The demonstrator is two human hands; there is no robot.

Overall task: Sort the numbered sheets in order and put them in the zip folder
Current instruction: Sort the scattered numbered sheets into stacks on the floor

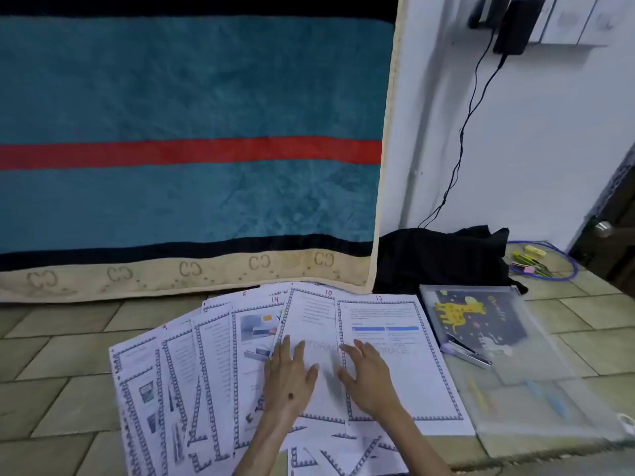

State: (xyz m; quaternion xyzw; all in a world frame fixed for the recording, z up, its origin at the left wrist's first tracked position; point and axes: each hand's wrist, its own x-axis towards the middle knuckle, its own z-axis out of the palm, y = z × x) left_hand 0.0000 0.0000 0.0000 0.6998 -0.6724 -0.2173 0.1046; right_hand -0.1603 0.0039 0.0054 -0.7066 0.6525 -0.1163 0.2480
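Numbered sheets fanned out overlapping on a tiled floor [51, 338]. The left hand [290, 376] lies flat, fingers straight and slightly spread, pressing sheet 10 [312, 321]; the right hand [369, 376] lies likewise, fingers extended, on sheet 12 [405, 369], gripping nothing. Sheet 14 [256, 324] lies just left of the left fingertips (sheet 9 [137, 355] farther left). Beyond the right fingers lies the translucent zip folder [536, 355], a giraffe-print card [477, 316] inside and a stapler [469, 350] on it.

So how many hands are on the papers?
2. The left hand lies flat on sheet 10; the right hand lies flat on sheet 12, beside it.
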